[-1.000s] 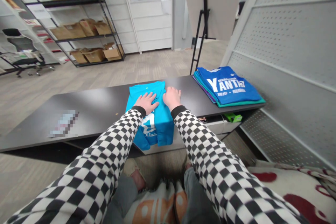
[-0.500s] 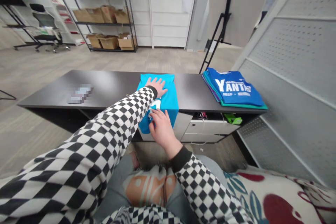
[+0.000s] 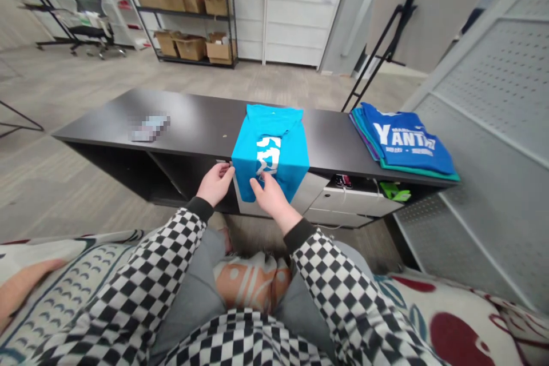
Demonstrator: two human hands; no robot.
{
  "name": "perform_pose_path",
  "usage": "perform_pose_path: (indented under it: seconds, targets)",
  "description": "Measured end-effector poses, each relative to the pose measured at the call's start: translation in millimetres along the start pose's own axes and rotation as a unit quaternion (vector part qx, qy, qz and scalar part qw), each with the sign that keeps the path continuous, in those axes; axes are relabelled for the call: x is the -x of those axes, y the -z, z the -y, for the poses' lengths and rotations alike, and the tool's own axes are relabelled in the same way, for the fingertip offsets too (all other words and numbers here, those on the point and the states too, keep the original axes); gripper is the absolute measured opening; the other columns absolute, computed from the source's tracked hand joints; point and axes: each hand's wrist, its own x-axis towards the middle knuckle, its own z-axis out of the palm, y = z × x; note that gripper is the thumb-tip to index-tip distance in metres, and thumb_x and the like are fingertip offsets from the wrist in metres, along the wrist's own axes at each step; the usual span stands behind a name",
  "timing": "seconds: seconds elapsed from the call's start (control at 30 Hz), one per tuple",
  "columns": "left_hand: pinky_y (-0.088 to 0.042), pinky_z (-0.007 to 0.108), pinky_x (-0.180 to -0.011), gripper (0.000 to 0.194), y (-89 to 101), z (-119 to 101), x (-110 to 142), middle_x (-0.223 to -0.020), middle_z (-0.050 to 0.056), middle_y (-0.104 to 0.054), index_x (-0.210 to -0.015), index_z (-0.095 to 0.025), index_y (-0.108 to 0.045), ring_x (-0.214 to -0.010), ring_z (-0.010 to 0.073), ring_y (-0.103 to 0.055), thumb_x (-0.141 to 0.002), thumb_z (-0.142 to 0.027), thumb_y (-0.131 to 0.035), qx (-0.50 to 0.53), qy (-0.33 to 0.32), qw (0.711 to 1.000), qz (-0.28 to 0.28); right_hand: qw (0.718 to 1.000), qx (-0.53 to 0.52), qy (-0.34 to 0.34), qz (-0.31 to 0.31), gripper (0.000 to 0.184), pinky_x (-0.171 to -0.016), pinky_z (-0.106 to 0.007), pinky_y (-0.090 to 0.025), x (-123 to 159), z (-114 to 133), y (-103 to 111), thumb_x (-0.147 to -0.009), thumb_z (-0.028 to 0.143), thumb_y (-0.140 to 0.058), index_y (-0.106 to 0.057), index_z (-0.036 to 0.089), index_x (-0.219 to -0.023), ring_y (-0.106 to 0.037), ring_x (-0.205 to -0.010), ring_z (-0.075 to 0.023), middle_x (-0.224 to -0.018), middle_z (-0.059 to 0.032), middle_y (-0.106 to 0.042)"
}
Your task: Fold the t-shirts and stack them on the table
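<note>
A bright blue T-shirt (image 3: 294, 154) with a white print lies partly on the dark cabinet top, and its near part hangs over the front edge. At its left edge is my left hand (image 3: 214, 184), fingers curled in together and tips at the cloth's border; whether they pinch any fabric is hidden. My right hand (image 3: 273, 197) is in front of the hanging part, below the print, with thumb and forefinger apart and fingertips against the cloth. The collar end of the shirt points away from me, with creases near the top.
Folded shirts (image 3: 407, 140) lie stacked on the right end of the cabinet (image 3: 193, 120). A blurred-out flat object (image 3: 150, 127) rests at the left. Below are drawers (image 3: 343, 201), a phone (image 3: 343, 181) and a green item (image 3: 394, 191). A perforated panel (image 3: 484, 103) stands at right.
My left hand has left the top of the shirt and come back to its left edge, its fingers now curled. My right hand stays at the hanging part. The view has shifted.
</note>
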Motion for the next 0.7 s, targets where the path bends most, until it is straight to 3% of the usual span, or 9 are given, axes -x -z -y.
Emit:
perform_pose_path:
  seconds: [0.07,0.2,0.37,0.47,0.53,0.7]
  targets:
    - [-0.061,0.037,-0.097,0.043,-11.0,-2.8,-10.4,-0.112,0.011,-0.083,-0.111,-0.021,-0.073,-0.104,0.0265,-0.079,-0.096,-0.061,-0.072,-0.001,-0.014,1.0,-0.001,0.998,-0.058,-0.021,-0.003,0.039,-0.12,-0.039,-0.054,-8.5,-4.8,-8.6,-0.113,0.046,-0.063,-0.068,0.019,-0.142,-0.072,-0.142,-0.0274,-0.149,-0.0181,-0.076]
    - [-0.057,0.035,-0.076,0.048,-19.2,-10.7,-20.7,-0.085,0.006,-0.078,-0.09,-0.023,-0.071,-0.08,0.0243,-0.073,-0.095,-0.071,-0.072,-0.027,-0.002,1.0,0.001,0.985,-0.161,-0.054,-0.018,0.034,-0.112,-0.034,-0.059,-23.3,-14.4,-26.6,-0.109,0.039,-0.067,-0.067,0.019,-0.136,-0.078,-0.131,-0.022,-0.14,-0.0157,-0.08]
    - [-0.049,0.032,-0.066,0.045,-19.4,-7.9,-14.4,-0.079,0.004,-0.076,-0.089,-0.022,-0.078,-0.071,0.0218,-0.067,-0.095,-0.066,-0.073,0.013,-0.025,0.999,0.046,0.965,-0.259,-0.04,0.018,0.033,-0.091,-0.03,-0.061,-31.6,-23.3,-34.0,-0.099,0.042,-0.071,-0.07,0.02,-0.125,-0.08,-0.103,-0.0217,-0.114,-0.0091,-0.085]
    - [-0.047,0.031,-0.063,0.044,-21.2,-0.9,-13.2,-0.076,0.005,-0.075,-0.084,-0.02,-0.078,-0.068,0.021,-0.065,-0.091,-0.062,-0.077,0.032,-0.02,0.997,0.066,0.973,-0.226,-0.036,0.02,0.026,-0.073,-0.03,-0.054,-33.2,-30.5,-31.0,-0.096,0.047,-0.071,-0.073,0.021,-0.101,-0.07,-0.079,-0.0208,-0.087,-0.0031,-0.078]
    - [-0.046,0.031,-0.062,0.043,-22.2,7.4,-15.2,-0.076,0.005,-0.076,-0.085,-0.019,-0.079,-0.067,0.0207,-0.065,-0.089,-0.061,-0.079,0.046,-0.01,0.996,0.081,0.983,-0.181,-0.036,0.005,0.027,-0.068,-0.031,-0.049,-32.8,-37.1,-29.1,-0.095,0.048,-0.071,-0.071,0.022,-0.088,-0.065,-0.073,-0.0203,-0.078,-0.0017,-0.073]
    - [-0.053,0.033,-0.068,0.037,-25.8,34.2,-22.2,-0.083,0.009,-0.081,-0.086,-0.019,-0.079,-0.073,0.0237,-0.072,-0.082,-0.055,-0.087,0.071,0.026,0.988,0.134,0.995,-0.09,-0.045,0.021,0.016,-0.075,-0.033,-0.051,-28.5,-50.0,-31.4,-0.097,0.034,-0.067,-0.072,0.023,-0.088,-0.071,-0.08,-0.0221,-0.087,-0.0032,-0.079]
